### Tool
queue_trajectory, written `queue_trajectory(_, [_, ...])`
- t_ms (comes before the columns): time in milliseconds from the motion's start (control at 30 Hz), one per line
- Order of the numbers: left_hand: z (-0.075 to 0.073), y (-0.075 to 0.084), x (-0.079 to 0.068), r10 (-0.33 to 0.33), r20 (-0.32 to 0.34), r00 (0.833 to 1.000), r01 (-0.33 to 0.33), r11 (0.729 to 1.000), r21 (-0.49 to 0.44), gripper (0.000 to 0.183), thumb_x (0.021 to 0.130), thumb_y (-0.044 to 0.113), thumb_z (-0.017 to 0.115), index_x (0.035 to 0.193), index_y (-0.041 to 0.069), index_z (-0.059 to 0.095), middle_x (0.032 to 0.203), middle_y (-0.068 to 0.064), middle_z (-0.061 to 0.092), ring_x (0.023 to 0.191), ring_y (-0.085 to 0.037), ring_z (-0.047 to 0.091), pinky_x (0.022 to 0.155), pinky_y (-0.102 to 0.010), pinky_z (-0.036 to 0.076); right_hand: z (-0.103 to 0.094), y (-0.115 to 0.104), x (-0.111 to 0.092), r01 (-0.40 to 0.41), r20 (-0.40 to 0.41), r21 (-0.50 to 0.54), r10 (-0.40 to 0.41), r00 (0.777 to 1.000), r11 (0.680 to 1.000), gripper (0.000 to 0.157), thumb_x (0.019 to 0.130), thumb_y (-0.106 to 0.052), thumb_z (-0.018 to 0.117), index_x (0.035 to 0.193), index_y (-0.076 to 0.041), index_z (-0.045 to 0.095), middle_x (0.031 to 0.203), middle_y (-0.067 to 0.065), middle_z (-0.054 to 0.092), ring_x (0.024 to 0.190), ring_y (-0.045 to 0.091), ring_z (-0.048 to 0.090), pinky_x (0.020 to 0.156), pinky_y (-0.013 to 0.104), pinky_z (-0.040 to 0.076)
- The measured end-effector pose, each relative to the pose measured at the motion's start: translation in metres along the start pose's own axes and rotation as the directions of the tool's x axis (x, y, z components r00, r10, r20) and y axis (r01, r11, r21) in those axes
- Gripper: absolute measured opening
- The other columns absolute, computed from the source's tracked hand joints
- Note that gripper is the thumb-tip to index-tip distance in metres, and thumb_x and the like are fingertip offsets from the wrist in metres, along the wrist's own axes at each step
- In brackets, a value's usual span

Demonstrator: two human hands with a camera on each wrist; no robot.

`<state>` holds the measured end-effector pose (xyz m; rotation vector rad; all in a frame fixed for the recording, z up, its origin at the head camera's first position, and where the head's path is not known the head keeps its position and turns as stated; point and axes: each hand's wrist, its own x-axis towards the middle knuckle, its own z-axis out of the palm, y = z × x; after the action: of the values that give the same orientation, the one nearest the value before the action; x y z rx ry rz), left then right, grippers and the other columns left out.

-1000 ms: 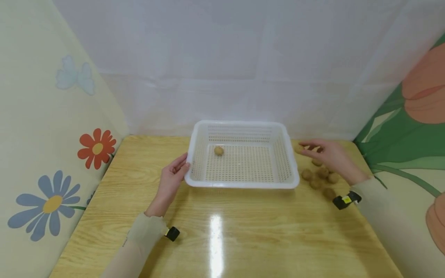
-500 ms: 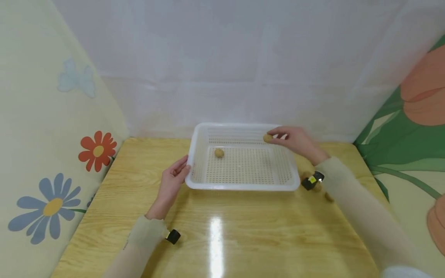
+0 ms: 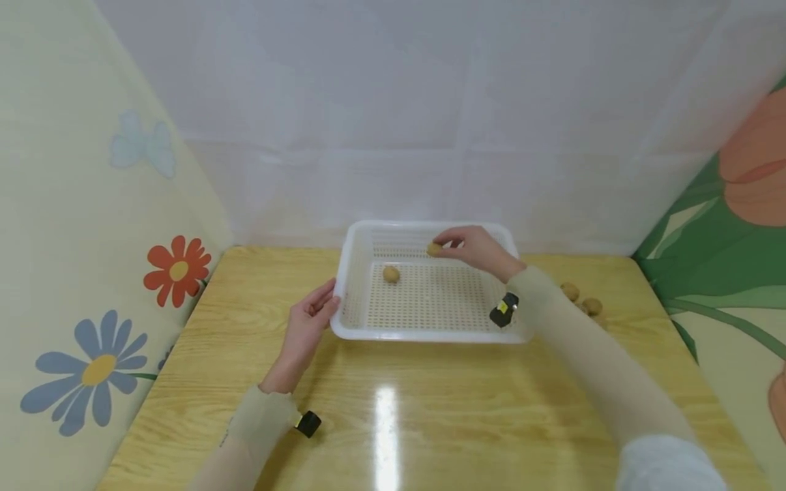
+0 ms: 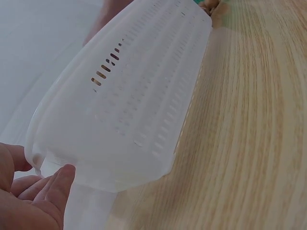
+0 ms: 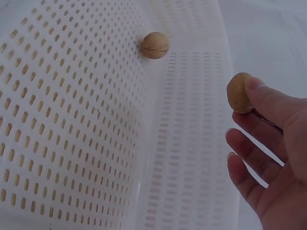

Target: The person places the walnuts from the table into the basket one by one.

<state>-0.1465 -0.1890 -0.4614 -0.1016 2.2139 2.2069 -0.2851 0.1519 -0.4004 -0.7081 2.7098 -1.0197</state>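
A white slotted plastic basket (image 3: 424, 335) stands at the back of the wooden table. My left hand (image 3: 305, 327) grips its left rim, thumb on one side and fingers on the other, as the left wrist view (image 4: 41, 191) also shows from below. Over the basket's back part, my right hand (image 3: 479, 251) pinches a walnut (image 5: 238, 93) between thumb and forefinger; the other fingers are loosely bent. One more walnut (image 3: 391, 274) lies on the basket floor towards the left, and its seam shows in the right wrist view.
Several walnuts (image 3: 591, 306) lie on the table (image 3: 430, 423) right of the basket, partly hidden behind my right sleeve (image 3: 589, 348). A white cloth (image 3: 344, 177) hangs behind the table. Flower-printed panels (image 3: 74, 259) stand at both sides.
My right hand has carried the walnut from the pile at the right, across the basket's right rim, to over its back middle. The left hand keeps its grip on the rim.
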Motion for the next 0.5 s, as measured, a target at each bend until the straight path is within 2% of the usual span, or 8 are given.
queue_trajectory(233, [-0.001, -0.001, -0.003, -0.012, -0.007, 1.000, 0.012, 1.000, 0.008, 0.048, 0.107, 0.010, 0.059, 0.153, 0.002, 0.049, 0.148, -0.023, 0.057, 0.109, 0.000, 0.067, 0.088, -0.022, 0.059, 0.030, 0.010, 0.023, 0.054, 0.108, -0.026, -0.051, 0.993, 0.998, 0.032, 0.097, -0.026, 0.077, 0.123, -0.008, 0.076, 0.124, 0.008, 0.074, 0.112, 0.025, 0.067, 0.100, 0.044, 0.053])
queue_trajectory(500, [0.000, -0.005, -0.004, -0.022, -0.019, 1.000, 0.022, 1.000, -0.006, 0.047, 0.106, 0.007, 0.059, 0.152, 0.002, 0.051, 0.147, -0.023, 0.058, 0.108, -0.001, 0.067, 0.088, -0.024, 0.060, 0.057, 0.014, 0.035, 0.090, 0.193, -0.104, -0.069, 0.979, 0.991, 0.025, 0.097, -0.023, 0.077, 0.117, -0.007, 0.077, 0.115, 0.007, 0.077, 0.108, 0.025, 0.068, 0.099, 0.042, 0.053])
